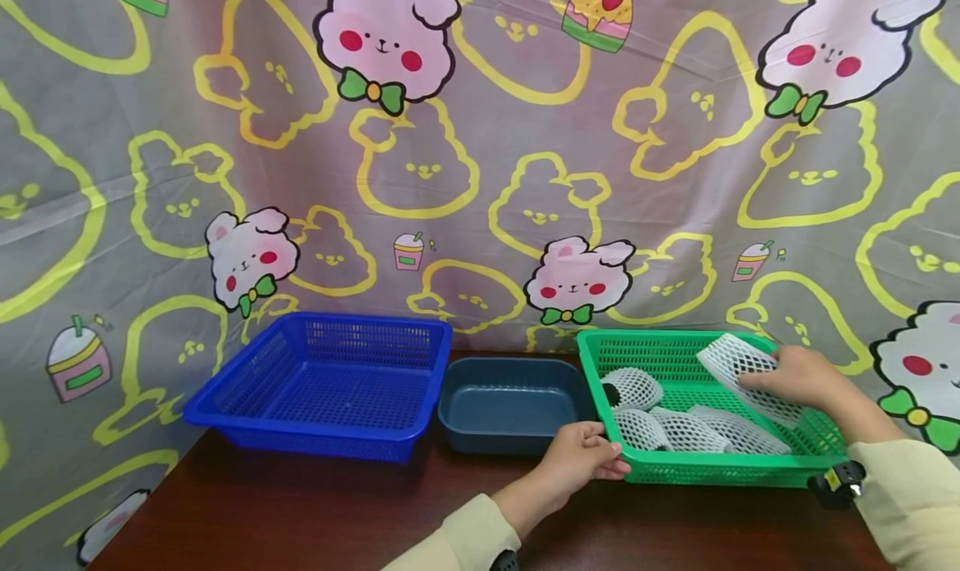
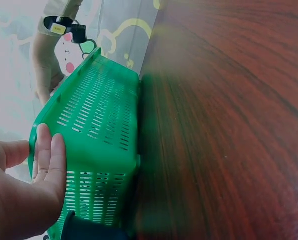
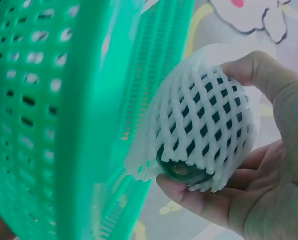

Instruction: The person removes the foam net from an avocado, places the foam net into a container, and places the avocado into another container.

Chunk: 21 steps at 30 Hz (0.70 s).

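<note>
My right hand (image 1: 810, 379) holds a dark green fruit in a white foam net (image 3: 204, 120) over the right part of the green basket (image 1: 742, 463). In the right wrist view the thumb lies on the net and the fingers curl under it; the dark end of the fruit shows at the net's opening. At the basket's near left corner my left hand (image 1: 581, 461) pinches the rim, thumb on one side and fingers on the outer wall, as the left wrist view shows. Several more pieces in white foam nets (image 1: 686, 432) lie in the basket; their contents are mostly hidden.
Left of the green basket stands a dark blue-grey oblong tub (image 1: 517, 429), with nothing seen inside. Farther left is a blue perforated basket (image 1: 315, 442). All stand on a dark brown wooden table (image 1: 300, 513). A patterned cloth (image 1: 480, 137) hangs close behind.
</note>
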Motion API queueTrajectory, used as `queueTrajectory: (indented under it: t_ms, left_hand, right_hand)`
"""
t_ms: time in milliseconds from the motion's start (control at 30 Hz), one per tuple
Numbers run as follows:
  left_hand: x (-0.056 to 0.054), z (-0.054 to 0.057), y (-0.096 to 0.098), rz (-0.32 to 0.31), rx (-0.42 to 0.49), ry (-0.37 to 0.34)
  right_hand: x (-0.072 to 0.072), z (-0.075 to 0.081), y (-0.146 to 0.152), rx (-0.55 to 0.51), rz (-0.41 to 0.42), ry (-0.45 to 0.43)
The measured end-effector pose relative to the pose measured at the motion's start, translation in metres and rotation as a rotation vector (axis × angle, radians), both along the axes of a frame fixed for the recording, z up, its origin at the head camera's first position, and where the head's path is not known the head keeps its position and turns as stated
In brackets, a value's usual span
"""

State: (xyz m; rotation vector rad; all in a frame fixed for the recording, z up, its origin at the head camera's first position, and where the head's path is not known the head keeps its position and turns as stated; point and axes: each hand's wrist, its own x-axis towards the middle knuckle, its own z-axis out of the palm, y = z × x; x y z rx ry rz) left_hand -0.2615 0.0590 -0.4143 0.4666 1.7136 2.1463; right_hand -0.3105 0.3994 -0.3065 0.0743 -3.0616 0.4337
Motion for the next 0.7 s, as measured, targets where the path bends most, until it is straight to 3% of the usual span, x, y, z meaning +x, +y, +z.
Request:
queueTrajectory:
  t_ms: [400,700]
  left_hand:
    - [-0.002,0.003,-0.001,-0.02,-0.006,-0.004]
    - [-0.002,0.004,-0.005,-0.037,-0.047,0.025]
  right_hand:
    - [0.025,0.014,-0.049,-0.043,0.059,0.117]
    - [0.043,0.013,-0.091,-0.139,0.118,0.174]
